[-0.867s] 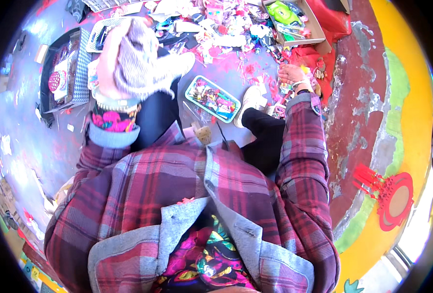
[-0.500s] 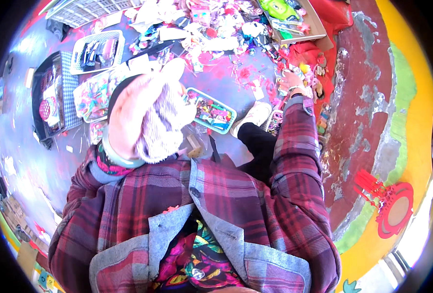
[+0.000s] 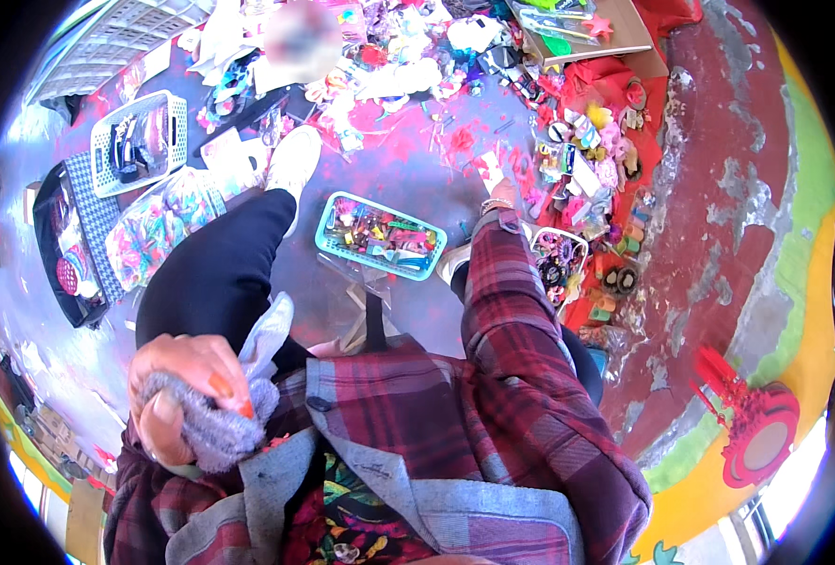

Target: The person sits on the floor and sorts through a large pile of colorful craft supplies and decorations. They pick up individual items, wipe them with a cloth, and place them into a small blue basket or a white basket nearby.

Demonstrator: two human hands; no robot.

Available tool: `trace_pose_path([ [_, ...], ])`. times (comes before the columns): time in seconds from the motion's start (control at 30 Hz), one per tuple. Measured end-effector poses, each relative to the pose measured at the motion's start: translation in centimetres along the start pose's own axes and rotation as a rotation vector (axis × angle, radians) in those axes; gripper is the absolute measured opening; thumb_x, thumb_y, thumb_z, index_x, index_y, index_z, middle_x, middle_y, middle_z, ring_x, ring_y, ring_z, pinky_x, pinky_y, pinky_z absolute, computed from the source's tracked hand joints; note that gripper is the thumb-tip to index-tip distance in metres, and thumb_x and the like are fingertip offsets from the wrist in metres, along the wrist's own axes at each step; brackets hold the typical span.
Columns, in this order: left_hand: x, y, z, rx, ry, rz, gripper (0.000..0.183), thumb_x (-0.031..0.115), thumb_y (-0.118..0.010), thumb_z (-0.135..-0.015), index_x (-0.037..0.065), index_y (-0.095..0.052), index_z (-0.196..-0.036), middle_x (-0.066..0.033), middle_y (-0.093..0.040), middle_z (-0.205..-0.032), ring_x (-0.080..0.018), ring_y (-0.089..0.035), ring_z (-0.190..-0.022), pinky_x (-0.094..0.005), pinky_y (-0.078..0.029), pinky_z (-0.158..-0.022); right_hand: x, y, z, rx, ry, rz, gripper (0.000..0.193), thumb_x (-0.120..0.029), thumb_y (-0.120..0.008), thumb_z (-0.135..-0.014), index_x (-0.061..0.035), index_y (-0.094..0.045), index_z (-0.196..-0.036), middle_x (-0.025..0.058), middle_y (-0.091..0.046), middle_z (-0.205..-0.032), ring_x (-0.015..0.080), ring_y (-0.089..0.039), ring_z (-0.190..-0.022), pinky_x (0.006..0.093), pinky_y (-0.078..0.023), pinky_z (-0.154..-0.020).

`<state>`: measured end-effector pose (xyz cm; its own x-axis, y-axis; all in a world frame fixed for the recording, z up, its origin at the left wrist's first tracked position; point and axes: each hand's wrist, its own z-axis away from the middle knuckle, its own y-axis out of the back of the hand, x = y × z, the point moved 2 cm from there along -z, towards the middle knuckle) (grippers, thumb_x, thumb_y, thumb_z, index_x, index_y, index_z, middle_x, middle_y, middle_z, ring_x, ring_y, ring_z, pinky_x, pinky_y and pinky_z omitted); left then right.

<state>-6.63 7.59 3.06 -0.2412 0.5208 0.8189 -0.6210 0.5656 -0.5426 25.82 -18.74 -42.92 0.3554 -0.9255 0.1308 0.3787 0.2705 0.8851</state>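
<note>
My left hand (image 3: 177, 381), with orange nails, is closed round a bunched grey plush cloth (image 3: 224, 428) close to my chest. A pale, ear-shaped flap (image 3: 267, 334) stands up from the plush. My right hand (image 3: 501, 191) reaches low over the littered floor, left of a heap of small accessories (image 3: 587, 155). Glare and a small white patch at its fingertips hide whether it holds anything. Between my feet lies a light-blue basket (image 3: 319, 235) with colourful hair clips and small pieces inside.
A white basket (image 3: 96, 169) with dark items stands at the left, near a clear bag of colourful pieces (image 3: 159, 226) and a checked fabric bin (image 3: 91, 202). Far back is a mound of accessories (image 3: 399, 80); a cardboard box (image 3: 615, 47) and a small white basket (image 3: 582, 247) are at the right.
My left hand has come down and back toward my chest with the plush, which is now bunched up. My right hand has left the accessory heap and moved left. The view has shifted.
</note>
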Motion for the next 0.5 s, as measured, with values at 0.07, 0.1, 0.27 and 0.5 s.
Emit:
trace_pose_path([
  [0.07,-0.7,0.7,-0.5,-0.018,0.003,0.028,0.025,0.015,-0.044,-0.077,-0.009,-0.048,-0.077,-0.0163,-0.052,-0.06,-0.0192,-0.049,-0.052,-0.0248,-0.042,-0.048,-0.3,-0.6,-1.2,0.042,-0.038,0.007,0.033,-0.026,-0.044,-0.078,-0.0046,-0.048,-0.104,0.0184,-0.057,-0.086,0.0301,-0.057,-0.076,0.0399,-0.046,-0.063],
  [0.1,-1.0,0.3,-1.0,-0.056,0.027,0.036,0.025,0.016,-0.044,-0.077,-0.009,-0.048,-0.078,-0.0163,-0.052,-0.06,-0.0193,-0.049,-0.052,-0.0247,-0.042,-0.048,0.8,-1.6,-1.5,0.053,-0.062,0.005,0.033,-0.026,-0.044,-0.078,-0.0045,-0.047,-0.104,0.0185,-0.057,-0.084,0.0304,-0.057,-0.074,0.0402,-0.046,-0.062],
  [0.27,-1.1,-0.4,-1.8,0.01,0.094,-0.028,0.025,0.016,-0.044,-0.079,-0.008,-0.047,-0.077,-0.0158,-0.053,-0.06,-0.0187,-0.049,-0.052,-0.0236,-0.042,-0.047,-12.0,0.5,0.4,-0.018,0.369,-0.416,0.041,-0.036,-0.037,-0.081,-0.0016,-0.046,-0.101,0.0222,-0.056,-0.08,0.0385,-0.053,-0.08,0.0436,-0.042,-0.07],
  [0.5,-1.1,-1.5,-2.5,0.088,0.151,-0.123,0.026,0.019,-0.044,-0.081,-0.006,-0.046,-0.075,-0.0128,-0.049,-0.057,-0.0176,-0.048,-0.05,-0.0232,-0.039,-0.044,-8.8,8.2,-3.9,0.253,0.096,-0.607,0.027,-0.024,-0.043,-0.076,-0.0038,-0.061,-0.081,0.0229,-0.058,-0.083,0.0347,-0.055,-0.084,0.0447,-0.045,-0.068],
])
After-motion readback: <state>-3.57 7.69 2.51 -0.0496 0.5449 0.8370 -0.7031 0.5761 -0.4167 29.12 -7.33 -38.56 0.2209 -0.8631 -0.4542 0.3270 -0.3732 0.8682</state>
